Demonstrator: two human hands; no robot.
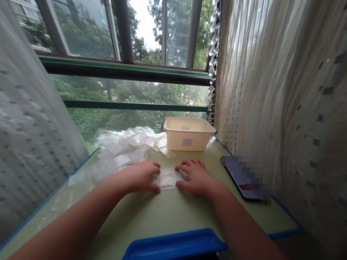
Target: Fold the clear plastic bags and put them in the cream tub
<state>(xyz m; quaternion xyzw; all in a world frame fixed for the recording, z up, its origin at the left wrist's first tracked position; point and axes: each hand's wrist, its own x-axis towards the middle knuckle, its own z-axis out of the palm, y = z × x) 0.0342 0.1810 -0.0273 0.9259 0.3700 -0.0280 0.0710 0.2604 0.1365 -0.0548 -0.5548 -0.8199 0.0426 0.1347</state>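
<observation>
A small, flattened piece of clear plastic [168,178], which looks like a folded bag, lies on the pale green tabletop [162,216]. My left hand [146,177] holds its left end, thumb at the near corner and fingers at the far one. At the right end, my right hand [195,177] has hold of it the same way, fingers curved over the edge and thumb near the front. Some of the plastic is hidden beneath both hands. Beyond my left hand spreads a loose heap of crumpled, clear and whitish plastic bags [127,144].
A cream plastic bin [189,139] with a small label stands at the back. To the right lies a dark phone-like device [245,180], partly blurred. A blue tray-like edge [176,243] is at the front. Curtains [271,90] flank the table, with a window [135,86] behind.
</observation>
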